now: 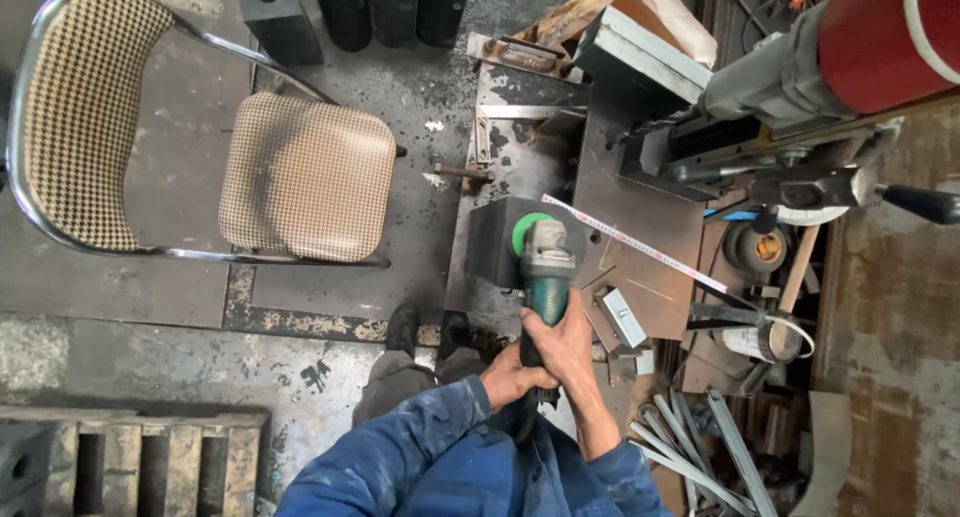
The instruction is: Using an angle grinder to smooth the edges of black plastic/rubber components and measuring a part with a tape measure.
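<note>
Grimy concrete floor (150, 347) spreads under you, with a steel workbench (640, 277) at about one o'clock. Your right hand (562, 345) is wrapped tight around the green grinder (548, 277), and your left hand (510, 377) grips its rear end from below, at six o'clock. The grinder's head rests over a dark metal block (495, 239) straight ahead at twelve; whether the disc touches it, you cannot tell from here. A tape measure (640, 245) runs slantwise just right of the block. A checked chair (300, 177) stands at ten o'clock, well apart. A red and grey machine (850, 57) looms at two o'clock, and metal strips (700, 457) crowd your right elbow at four.
</note>
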